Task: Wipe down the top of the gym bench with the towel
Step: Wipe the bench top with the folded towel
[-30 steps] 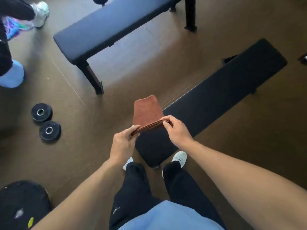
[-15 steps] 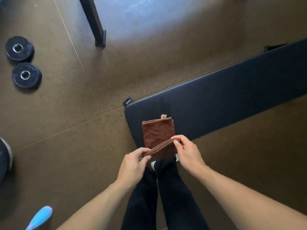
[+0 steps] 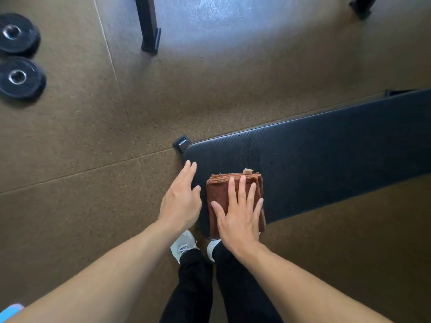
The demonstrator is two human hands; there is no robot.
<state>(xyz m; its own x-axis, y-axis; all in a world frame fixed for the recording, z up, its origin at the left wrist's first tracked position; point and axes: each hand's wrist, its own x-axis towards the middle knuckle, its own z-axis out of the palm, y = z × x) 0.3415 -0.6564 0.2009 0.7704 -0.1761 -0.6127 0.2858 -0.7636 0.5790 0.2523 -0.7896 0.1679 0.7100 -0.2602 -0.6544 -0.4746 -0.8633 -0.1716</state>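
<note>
A folded brown towel (image 3: 218,192) lies flat on the near end of the black padded gym bench (image 3: 326,155), which runs off to the right. My right hand (image 3: 240,213) rests palm-down on the towel with its fingers spread, covering much of it. My left hand (image 3: 180,197) hovers flat just left of the towel, over the bench's end edge, fingers apart and holding nothing. A small pale tag sticks out at the towel's far edge.
Two black weight plates (image 3: 19,57) lie on the brown floor at the far left. A black leg (image 3: 149,26) of a second bench stands at the top, another foot (image 3: 361,7) at the top right. My white shoes (image 3: 184,247) are by the bench's near end.
Both hands let go of the towel's folded edge. The towel now lies flat on the bench with my right palm on top, and my left hand has moved off to its left.
</note>
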